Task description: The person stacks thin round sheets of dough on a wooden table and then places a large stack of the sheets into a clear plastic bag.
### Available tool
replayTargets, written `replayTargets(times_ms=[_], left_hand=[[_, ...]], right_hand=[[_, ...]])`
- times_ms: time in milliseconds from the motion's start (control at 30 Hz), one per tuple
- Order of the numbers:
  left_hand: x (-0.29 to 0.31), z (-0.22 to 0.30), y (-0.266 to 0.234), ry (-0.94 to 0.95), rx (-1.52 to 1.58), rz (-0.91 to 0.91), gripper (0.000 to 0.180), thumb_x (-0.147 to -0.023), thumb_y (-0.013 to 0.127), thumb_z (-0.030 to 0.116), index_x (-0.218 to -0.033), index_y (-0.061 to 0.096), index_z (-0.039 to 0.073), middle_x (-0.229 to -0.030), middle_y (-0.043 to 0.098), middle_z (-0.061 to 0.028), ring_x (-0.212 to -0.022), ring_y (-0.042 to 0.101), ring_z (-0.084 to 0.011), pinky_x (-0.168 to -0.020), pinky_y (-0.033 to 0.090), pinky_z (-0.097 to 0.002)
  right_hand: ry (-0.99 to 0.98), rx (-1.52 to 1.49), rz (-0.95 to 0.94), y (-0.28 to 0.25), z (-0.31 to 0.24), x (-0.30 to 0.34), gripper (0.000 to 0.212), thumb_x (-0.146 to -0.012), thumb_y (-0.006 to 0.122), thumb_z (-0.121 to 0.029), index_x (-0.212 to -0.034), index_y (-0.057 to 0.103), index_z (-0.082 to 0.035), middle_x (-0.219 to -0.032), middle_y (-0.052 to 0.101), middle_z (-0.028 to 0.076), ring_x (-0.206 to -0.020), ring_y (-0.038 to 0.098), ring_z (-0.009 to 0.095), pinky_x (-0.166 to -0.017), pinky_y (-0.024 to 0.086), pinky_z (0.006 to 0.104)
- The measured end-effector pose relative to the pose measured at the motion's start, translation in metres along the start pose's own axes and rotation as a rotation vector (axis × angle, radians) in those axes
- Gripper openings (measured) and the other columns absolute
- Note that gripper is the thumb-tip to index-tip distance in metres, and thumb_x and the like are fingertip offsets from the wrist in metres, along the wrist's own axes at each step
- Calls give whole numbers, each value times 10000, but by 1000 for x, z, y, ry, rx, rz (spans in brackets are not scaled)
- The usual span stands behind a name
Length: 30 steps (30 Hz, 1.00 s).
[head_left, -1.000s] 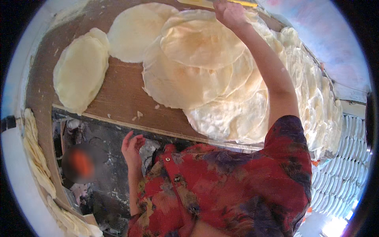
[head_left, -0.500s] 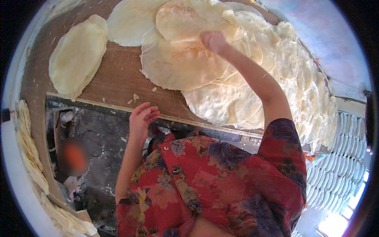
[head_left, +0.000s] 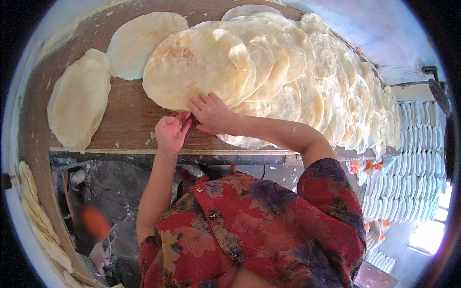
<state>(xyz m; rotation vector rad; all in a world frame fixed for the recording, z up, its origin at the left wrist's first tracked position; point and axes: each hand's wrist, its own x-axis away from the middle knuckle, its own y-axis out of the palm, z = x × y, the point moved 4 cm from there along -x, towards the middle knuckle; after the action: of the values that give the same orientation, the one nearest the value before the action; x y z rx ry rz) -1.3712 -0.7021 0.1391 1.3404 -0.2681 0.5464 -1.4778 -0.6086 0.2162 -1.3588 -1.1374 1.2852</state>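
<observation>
A large, thin round flatbread sheet with a browned patch lies on top of overlapping pale sheets on the brown wooden table. My right hand is at its near edge, fingers bent over the top and thumb lower down. Beside it, my left hand meets the same edge with fingers curled in and fingertips pressed together. Both hands seem to pinch the rim, though the fingertips partly hide one another. Left of this sheet lie another round flatbread and a small pile of flatbreads.
Many overlapping flatbreads cover the table's right side. The wooden table ends at a straight front edge before me. More folded sheets lie at the far left rim. Rows of white packs are stacked at right. A blurred orange shape is low at left.
My right hand has come down from the upper flatbreads to the near edge of the browned sheet. My left hand has risen to meet it there. The view has shifted.
</observation>
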Motion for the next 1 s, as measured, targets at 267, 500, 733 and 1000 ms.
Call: replayTargets(times_ms=[267,500,733,1000], left_hand=[[-1,-6,49,57,-226,-66,300,-779,478,29,-1076,472,-18,-1119,543,-187,-1087,502,-301,-957,407,-395],[-10,-79,69,-249,-88,-88,256,-769,422,-4,-1000,429,-113,-1069,514,-240,-994,538,-348,-908,462,-411],[-48,-90,66,-133,110,-1,403,-748,424,83,-1087,402,-134,-1177,443,-252,-1119,433,-377,-1009,341,-452],[-64,-75,76,-109,114,-237,301,-763,443,116,-1022,482,-32,-1189,472,-251,-1176,395,-368,-1015,324,-445]], right_hand=[[199,331,71,-115,125,-55,178,-782,525,-235,-920,594,-147,-747,624,49,-661,615,263,-541,485,411],[135,392,370,-223,129,4,119,-750,539,-162,-760,607,-66,-679,604,126,-645,591,306,-568,454,398],[282,198,-347,-7,98,96,585,-706,568,-194,-1242,397,-33,-1353,341,134,-1286,285,242,-984,281,488],[217,310,182,-13,111,72,394,-724,573,-185,-1096,527,-62,-1082,576,125,-991,558,262,-772,461,376]])
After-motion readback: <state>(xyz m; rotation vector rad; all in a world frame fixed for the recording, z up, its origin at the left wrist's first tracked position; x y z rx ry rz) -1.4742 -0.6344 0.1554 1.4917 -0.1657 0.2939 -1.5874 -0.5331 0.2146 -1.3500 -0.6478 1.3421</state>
